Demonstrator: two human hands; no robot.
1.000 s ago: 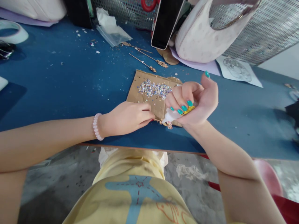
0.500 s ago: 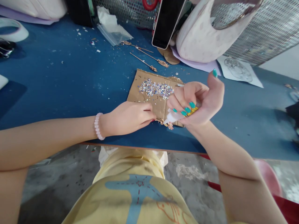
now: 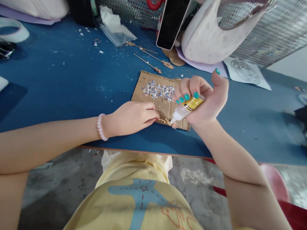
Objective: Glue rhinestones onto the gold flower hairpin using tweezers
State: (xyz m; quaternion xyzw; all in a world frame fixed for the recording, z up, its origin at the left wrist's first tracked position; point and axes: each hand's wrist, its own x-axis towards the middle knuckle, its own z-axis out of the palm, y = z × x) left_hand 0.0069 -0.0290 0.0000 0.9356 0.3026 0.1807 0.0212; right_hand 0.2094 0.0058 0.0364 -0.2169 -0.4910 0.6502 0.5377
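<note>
A piece of brown cardboard point(image 3: 144, 95) lies on the blue table point(image 3: 72, 86) with a heap of silvery glitter point(image 3: 158, 91) on it. My right hand point(image 3: 203, 99) is closed round a small glue bottle point(image 3: 185, 108) with a yellow label, its white nozzle pointing down-left at a small gold ornament point(image 3: 169, 123) at the cardboard's near edge. My left hand point(image 3: 131, 118), with a pink bead bracelet at the wrist, pinches the other end of that gold ornament and rests on the table.
Several gold hairpin sticks point(image 3: 153, 59) lie behind the cardboard. A black phone point(image 3: 171, 24) leans by a white bag point(image 3: 206, 38) in front of a mesh basket point(image 3: 268, 32). A clear plastic bag point(image 3: 115, 30) and a printed paper point(image 3: 244, 72) lie nearby. The table's near edge is close.
My right hand has tipped the glue bottle so more of its label and nozzle show, and the nozzle tip has come down to the gold ornament. My left hand has stayed put.
</note>
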